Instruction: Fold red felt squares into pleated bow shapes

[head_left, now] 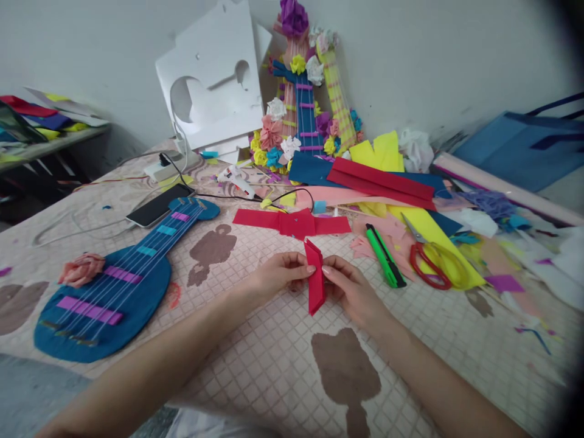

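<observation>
Between my two hands is a narrow folded strip of red crepe paper (316,286), held upright above the table. My left hand (285,272) pinches its left side with thumb and fingers. On the other side, my right hand (349,283) pinches the right edge. Just beyond lies a flat red paper strip (331,225) with a wider red piece (296,224) across its middle. A green utility knife (383,255) rests to the right of my right hand, beside scissors (429,266) with red and yellow handles.
At left lies a blue paper guitar (137,286) with a pink flower. A phone (159,205), a white glue gun (239,181) and cables lie behind it. Flower-decorated guitars (303,109) and a white foam board (214,79) lean on the wall. Coloured paper (383,182) is heaped at right.
</observation>
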A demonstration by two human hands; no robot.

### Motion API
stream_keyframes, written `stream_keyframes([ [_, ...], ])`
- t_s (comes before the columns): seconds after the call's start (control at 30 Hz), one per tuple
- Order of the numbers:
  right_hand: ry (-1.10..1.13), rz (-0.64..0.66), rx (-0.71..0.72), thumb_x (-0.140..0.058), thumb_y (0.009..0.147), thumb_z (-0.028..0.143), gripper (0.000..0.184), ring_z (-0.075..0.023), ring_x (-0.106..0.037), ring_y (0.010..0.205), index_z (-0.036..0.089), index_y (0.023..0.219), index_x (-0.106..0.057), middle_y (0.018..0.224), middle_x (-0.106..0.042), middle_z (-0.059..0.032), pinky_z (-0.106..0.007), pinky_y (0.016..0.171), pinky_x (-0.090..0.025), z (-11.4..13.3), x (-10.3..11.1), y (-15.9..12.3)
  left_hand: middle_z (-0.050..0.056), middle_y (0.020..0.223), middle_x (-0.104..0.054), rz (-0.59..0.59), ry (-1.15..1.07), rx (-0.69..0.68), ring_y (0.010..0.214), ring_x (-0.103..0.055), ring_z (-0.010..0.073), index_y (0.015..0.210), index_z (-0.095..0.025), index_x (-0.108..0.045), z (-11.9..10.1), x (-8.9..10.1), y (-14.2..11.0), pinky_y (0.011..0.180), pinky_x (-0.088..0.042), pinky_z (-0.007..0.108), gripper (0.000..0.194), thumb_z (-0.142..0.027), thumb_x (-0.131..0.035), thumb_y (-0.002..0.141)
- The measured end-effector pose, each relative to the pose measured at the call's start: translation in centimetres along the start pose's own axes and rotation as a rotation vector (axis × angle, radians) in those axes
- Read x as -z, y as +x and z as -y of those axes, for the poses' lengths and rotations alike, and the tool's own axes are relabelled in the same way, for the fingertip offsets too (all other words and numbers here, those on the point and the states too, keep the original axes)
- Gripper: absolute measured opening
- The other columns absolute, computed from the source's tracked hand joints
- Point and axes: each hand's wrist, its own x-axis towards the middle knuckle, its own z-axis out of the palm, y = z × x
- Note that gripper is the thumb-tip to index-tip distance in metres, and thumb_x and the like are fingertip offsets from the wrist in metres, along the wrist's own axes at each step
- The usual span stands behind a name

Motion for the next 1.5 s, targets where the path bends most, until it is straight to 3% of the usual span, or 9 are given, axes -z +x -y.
stream_keyframes([
  [0.27,0.033,0.041,0.014,-0.065,0.079,0.042,0.024,-0.0114,-0.053,0.06,0.02,0.075,-0.054,0.069,-0.058,0.0022,-0.024,0.054,-0.043,0.1,-0.4,-0.1,0.0,0.067,-0.059,0.035,-0.015,0.059,0.054,-0.051,0.0066,0.08,-0.013,-0.06,-0.5,0.3,0.2,0.054,-0.033,0.021,0.034,-0.034,-0.081,0.064],
  [0.5,0.028,0.044,-0.023,-0.068,0.075,0.045,0.028,-0.0115,-0.052,0.059,0.021,0.076,-0.053,0.067,-0.057,0.0026,-0.025,0.055,-0.045,-0.3,-0.3,0.1,0.0,0.069,-0.061,0.019,0.007,-0.004,0.056,-0.051,0.0059,0.08,-0.013,-0.06,0.1,0.5,0.0,0.057,-0.036,0.021,0.031,-0.033,-0.08,0.066],
  [0.7,0.063,0.093,-0.023,-0.065,0.078,0.047,0.028,-0.0115,-0.052,0.058,0.022,0.073,-0.053,0.065,-0.057,0.0032,-0.025,0.054,-0.044,-0.3,-0.4,0.1,-0.002,0.065,-0.058,0.071,0.065,-0.056,0.054,-0.048,0.0053,0.074,-0.013,-0.059,0.3,0.7,-0.1,0.055,-0.034,0.021,0.028,-0.032,-0.079,0.067],
  [0.87,0.049,0.09,-0.031,-0.066,0.079,0.042,0.026,-0.01,-0.049,0.057,0.021,0.071,-0.054,0.065,-0.056,0.0031,-0.022,0.053,-0.041,-0.2,-0.3,-0.1,0.002,0.076,-0.063,0.123,0.17,-0.083,0.068,-0.056,0.0102,0.077,-0.012,-0.061,0.1,0.8,-0.4,0.066,-0.042,0.024,0.029,-0.034,-0.078,0.068],
  [1.03,0.099,0.15,-0.04,-0.063,0.081,0.044,0.026,-0.0106,-0.05,0.056,0.021,0.072,-0.052,0.064,-0.054,0.0035,-0.025,0.056,-0.044,-0.3,-0.3,-0.2,0.003,0.076,-0.064,0.167,0.131,-0.079,0.069,-0.059,0.0117,0.079,-0.012,-0.061,0.2,1.0,-0.4,0.07,-0.044,0.027,0.028,-0.032,-0.078,0.069],
  [1.3,-0.13,0.021,0.076,-0.067,0.076,0.042,0.026,-0.0114,-0.052,0.067,0.021,0.079,-0.053,0.075,-0.054,0.0023,-0.024,0.06,-0.046,0.3,-1.0,-0.6,0.0,0.07,-0.06,0.063,0.079,-0.078,0.061,-0.055,0.0079,0.079,-0.012,-0.058,0.5,1.1,-0.3,0.062,-0.042,0.022,0.03,-0.033,-0.077,0.07],
  [1.5,-0.224,-0.045,0.071,-0.063,0.076,0.038,0.022,-0.011,-0.05,0.059,0.021,0.074,-0.051,0.067,-0.051,0.0039,-0.025,0.055,-0.044,0.3,-1.2,-0.6,-0.003,0.069,-0.059,-0.111,0.119,-0.126,0.057,-0.055,0.0075,0.086,-0.015,-0.051,0.5,0.2,-0.5,0.056,-0.042,0.021,0.039,-0.034,-0.078,0.067],
])
